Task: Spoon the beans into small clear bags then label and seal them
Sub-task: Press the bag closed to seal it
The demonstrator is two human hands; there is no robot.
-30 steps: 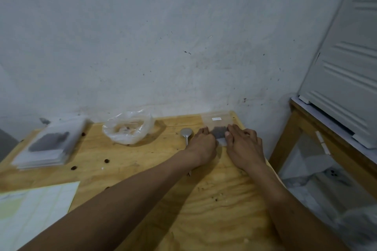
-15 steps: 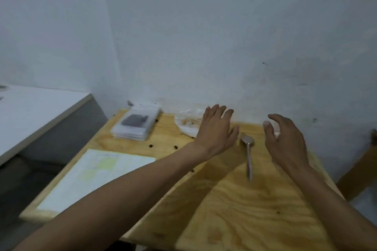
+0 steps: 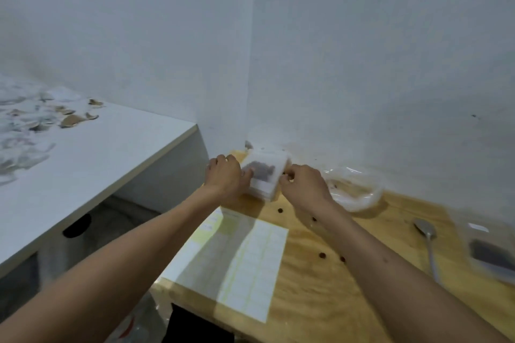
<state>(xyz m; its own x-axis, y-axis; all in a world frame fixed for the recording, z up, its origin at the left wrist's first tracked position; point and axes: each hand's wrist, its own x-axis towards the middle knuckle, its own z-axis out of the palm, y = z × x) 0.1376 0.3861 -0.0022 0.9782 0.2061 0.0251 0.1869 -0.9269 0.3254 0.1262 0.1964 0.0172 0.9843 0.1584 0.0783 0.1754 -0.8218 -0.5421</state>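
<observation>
Now both your hands close on the bag stack [image 3: 263,175] at the table's [image 3: 328,281] far corner. Your left hand [image 3: 224,175] curls its fingers against the stack's left edge; your right hand [image 3: 303,185] pinches at its right edge, though whether either has a bag free cannot be told. Just right of your right hand sits the open bean bag [image 3: 354,189]; further right lie the spoon [image 3: 426,234] and a filled bag [image 3: 490,253]. The label sheet [image 3: 245,259] lies below your wrists. Loose beans [image 3: 322,255] dot the wood. Thin bags cling, so you may lift several, or your right forearm may nudge the bean bag and spill more.
</observation>
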